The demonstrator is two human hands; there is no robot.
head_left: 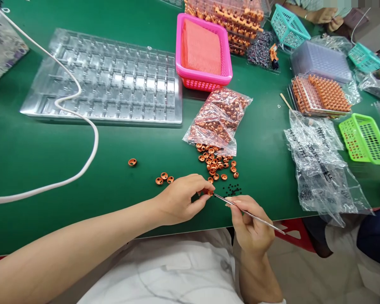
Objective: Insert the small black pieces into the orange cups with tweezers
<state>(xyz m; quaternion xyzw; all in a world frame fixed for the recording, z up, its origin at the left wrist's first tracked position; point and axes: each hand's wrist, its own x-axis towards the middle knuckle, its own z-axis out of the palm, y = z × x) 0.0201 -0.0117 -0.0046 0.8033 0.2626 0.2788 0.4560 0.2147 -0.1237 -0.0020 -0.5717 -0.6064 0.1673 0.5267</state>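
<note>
My left hand (pixel 187 197) pinches a small copper-coloured cup-shaped part (pixel 210 192) between thumb and forefinger. In my right hand (pixel 251 221) is a thin metal tool like tweezers (pixel 256 216), held like a pen, its tip meeting the part. Whether the tip carries anything is too small to tell. Just beyond the tool lie several tiny black pieces (pixel 232 189). A loose heap of the same copper parts (pixel 213 164) spills from a clear plastic bag (pixel 220 118). Left of my left hand sit 3 more copper parts (pixel 164 175), and a single copper part (pixel 132 162) lies farther left.
A clear blister tray (pixel 110 80) and white cable (pixel 93 139) lie on the left of the green table (pixel 114 228). A pink basket (pixel 228 76) holds a folded cloth. Plastic bags (pixel 323 164) and a green basket (pixel 365 137) stand right. Another person's hands (pixel 326 16) show far right.
</note>
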